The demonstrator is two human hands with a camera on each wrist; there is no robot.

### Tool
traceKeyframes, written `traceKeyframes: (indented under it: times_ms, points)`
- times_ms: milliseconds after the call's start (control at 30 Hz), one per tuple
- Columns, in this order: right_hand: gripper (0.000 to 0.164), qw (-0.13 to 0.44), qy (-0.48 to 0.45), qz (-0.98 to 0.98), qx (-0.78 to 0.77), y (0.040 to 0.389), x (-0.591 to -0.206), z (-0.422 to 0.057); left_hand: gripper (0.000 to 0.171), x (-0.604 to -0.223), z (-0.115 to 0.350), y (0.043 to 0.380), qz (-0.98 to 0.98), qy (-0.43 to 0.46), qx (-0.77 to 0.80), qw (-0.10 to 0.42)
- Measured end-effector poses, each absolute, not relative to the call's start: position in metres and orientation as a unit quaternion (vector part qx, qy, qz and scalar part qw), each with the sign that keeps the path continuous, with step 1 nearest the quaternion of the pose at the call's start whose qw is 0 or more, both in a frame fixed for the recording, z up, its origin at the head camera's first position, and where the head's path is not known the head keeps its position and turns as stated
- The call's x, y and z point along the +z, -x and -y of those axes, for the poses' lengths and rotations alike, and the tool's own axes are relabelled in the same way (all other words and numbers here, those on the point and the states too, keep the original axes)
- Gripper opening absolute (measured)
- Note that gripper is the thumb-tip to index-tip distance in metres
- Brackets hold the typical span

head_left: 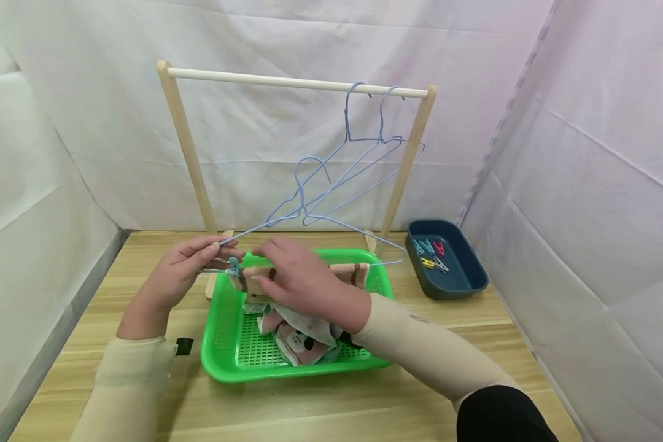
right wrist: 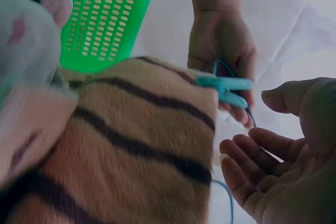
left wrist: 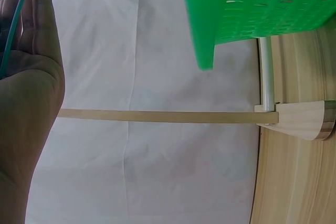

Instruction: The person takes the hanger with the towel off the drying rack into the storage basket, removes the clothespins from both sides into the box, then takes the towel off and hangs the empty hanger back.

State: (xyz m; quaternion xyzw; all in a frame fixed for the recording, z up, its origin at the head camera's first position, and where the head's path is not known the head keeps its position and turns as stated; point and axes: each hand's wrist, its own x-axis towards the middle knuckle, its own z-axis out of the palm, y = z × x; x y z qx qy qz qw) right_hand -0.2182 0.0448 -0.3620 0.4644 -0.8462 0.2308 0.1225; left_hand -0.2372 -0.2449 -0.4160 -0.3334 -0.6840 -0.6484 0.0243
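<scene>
My left hand (head_left: 168,273) pinches the left end of a blue wire hanger (head_left: 301,210) between thumb and fingers. Over the hanger's lower bar hangs a tan towel with dark brown stripes (right wrist: 142,129). A teal clothespin (right wrist: 223,85) grips the towel's edge beside my left fingers. My right hand (head_left: 304,279) is in front of the towel in the head view, partly covering it. In the right wrist view its fingers are loosely bent, with a gap between thumb and fingertips and nothing held. Below both hands stands a green basket (head_left: 215,362).
Several folded cloths (head_left: 301,347) lie in the basket. Behind it stands a wooden rack with a white rail (head_left: 254,78), where two more blue hangers (head_left: 364,140) hang toward the right. A dark blue tray (head_left: 447,291) at the right holds several small clothespins (head_left: 426,263).
</scene>
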Motion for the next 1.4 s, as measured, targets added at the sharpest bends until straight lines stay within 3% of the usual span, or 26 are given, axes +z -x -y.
traceKeyframes:
  times_ms: [533,833,1400]
  points:
    - [0.047,0.191,-0.469,0.824,0.256,0.217,-0.380,-0.013,0.037,-0.416,0.242,0.238,0.674,0.317,-0.667,0.029]
    - [0.026,0.205,-0.468,0.823,0.248,0.219,-0.384,-0.005,0.035,-0.418,0.239,0.239,0.670,0.315,-0.671,0.046]
    - [0.022,0.289,-0.489,0.794,0.217,0.223,-0.394,-0.001,0.035,-0.420,0.239,0.240,0.663,0.319,-0.675,0.053]
